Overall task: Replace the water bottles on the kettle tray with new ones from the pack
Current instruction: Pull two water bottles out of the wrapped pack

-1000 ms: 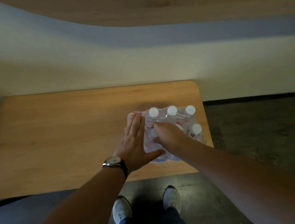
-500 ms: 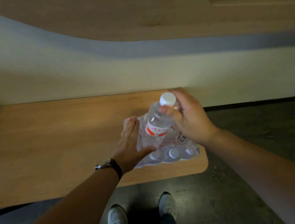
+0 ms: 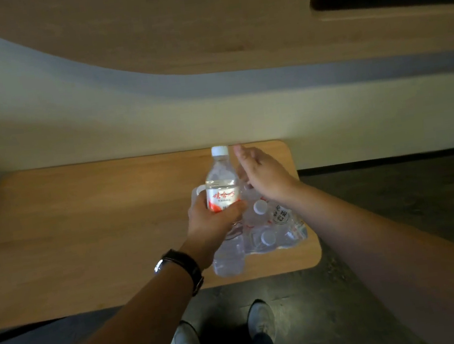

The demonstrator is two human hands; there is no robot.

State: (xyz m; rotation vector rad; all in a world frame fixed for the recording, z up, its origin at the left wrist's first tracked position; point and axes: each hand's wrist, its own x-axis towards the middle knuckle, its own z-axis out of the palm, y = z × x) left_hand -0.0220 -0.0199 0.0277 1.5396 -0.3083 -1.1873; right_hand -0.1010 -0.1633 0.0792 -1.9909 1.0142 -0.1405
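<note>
Fingers point(image 3: 219, 215) of left hand point(image 3: 212, 225) wrapped round upright water bottle point(image 3: 221, 192); right hand point(image 3: 263, 176) fingers loosely spread, empty, above pack point(image 3: 278, 228).

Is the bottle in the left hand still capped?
Capped: the white cap sits on the bottle, held upright in the left hand. Seal intact? Cannot tell.

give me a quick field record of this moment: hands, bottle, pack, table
left hand: wrapped around the bottle's middle, wristwatch on the wrist
right hand: open, empty, above the pack
bottle: clear, white cap, red and white label, upright, lifted clear of the pack
pack: torn plastic wrap, white caps of remaining bottles showing, near the table's right edge
table: wooden, rounded corners
kettle tray: not in view
</note>
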